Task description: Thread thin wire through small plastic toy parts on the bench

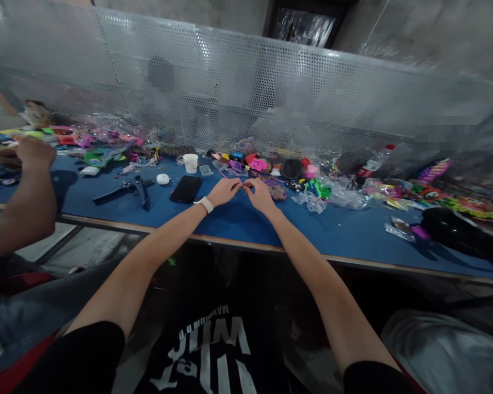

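My left hand (225,190), with a white band at its wrist, is closed in a pinch over the blue table (230,224). Fingertip to fingertip with it, my right hand (258,192) is pinched as well. Whatever sits between the fingers is too small to name; a thin pink strand (223,175) shows beside the left fingers. Left of my left hand lies a black phone (186,189). A brownish-purple patterned piece (277,191) rests just beyond my right hand.
A white cup (190,162), a white earbud case (163,179) and a black tool (125,191) stand to the left. Colourful trinkets and plastic bags line a perforated metal screen (230,82). A bottle (372,164) and a glossy black object (462,232) are right. A co-worker's arm (33,191) reaches in at left.
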The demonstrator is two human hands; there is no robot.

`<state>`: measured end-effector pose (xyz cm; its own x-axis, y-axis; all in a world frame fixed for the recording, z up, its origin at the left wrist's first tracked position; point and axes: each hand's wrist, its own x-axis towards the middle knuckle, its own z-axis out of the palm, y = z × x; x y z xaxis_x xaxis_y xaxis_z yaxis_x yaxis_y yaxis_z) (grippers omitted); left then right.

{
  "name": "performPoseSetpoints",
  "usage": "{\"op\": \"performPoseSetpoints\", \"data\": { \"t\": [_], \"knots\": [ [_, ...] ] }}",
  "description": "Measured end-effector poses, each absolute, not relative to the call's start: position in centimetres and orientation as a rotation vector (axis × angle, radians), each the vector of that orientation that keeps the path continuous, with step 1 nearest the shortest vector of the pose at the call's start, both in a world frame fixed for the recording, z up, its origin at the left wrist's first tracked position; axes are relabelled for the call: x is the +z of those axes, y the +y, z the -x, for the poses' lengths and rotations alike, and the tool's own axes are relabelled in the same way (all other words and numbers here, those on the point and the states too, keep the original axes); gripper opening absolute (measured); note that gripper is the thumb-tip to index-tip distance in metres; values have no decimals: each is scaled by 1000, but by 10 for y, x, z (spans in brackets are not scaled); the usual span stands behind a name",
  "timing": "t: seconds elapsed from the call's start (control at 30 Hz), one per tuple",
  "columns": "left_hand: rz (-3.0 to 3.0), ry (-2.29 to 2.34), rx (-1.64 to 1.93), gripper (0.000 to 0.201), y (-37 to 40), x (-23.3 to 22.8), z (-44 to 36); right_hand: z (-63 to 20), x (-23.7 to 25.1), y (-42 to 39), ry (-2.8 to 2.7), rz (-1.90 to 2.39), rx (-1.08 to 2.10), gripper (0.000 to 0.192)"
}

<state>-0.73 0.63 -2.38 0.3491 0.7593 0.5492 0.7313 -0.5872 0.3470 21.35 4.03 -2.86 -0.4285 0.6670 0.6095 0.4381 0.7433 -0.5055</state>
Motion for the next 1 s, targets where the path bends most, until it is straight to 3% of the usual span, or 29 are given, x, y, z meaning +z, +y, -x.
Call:
{"op": "performPoseSetpoints", "data": {
  "t": [0.27,0.43,0.73,1.0],
  "knots": [
    [-2703,1560,818,34,3,-18,12,-220,-24,45,-2125,809,496,34],
    [-2758,1539,753,37,2,-18,12,-223,-20,45,-2171,747,765,44],
    [-2631,1445,934,31,6,-22,10,-219,-16,37,-2020,894,607,20],
    [-2631,1456,898,29,4,-22,11,-220,-16,36,-2076,871,599,17]
  ]
}}
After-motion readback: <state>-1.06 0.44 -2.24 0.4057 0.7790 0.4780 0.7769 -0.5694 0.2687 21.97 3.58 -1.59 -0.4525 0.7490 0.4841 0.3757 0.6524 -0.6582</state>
